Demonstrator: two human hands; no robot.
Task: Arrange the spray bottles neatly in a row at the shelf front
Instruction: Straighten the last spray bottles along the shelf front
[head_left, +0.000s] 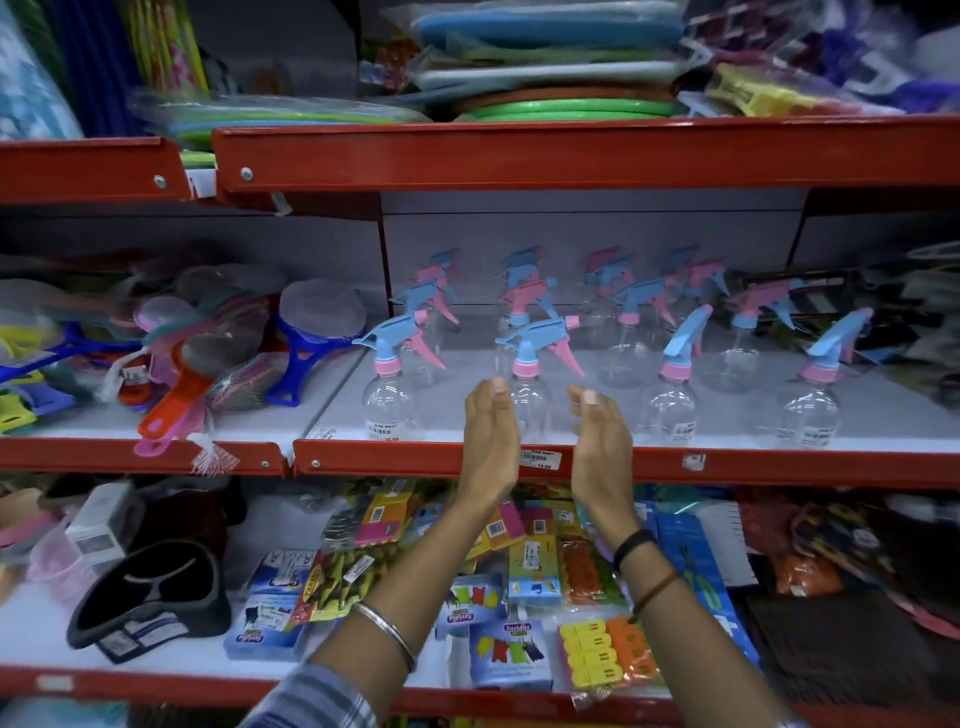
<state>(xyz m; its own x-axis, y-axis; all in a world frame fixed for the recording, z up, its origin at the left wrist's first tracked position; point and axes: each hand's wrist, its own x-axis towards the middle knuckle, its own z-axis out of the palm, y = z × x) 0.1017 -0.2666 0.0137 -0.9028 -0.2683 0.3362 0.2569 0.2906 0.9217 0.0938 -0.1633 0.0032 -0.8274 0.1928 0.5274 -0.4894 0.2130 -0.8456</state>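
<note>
Spray bottles (524, 384) stand upright on the middle shelf (623, 460), centre and right of the frame, four clear ones with pink collars and blue triggers along the front edge and more in loose ranks behind. Just left of centre, the second front bottle rises between the two hands, its long axis vertical, its trigger head pointing right. Left hand (491, 436) and right hand (602, 447) are both spread flat, palms facing each other, fingertips level with the bottle's shoulder, holding nothing. Whether either palm touches the clear body I cannot tell. Both look equally near, so the likely next move is a two-sided squeeze to square it in line.
</note>
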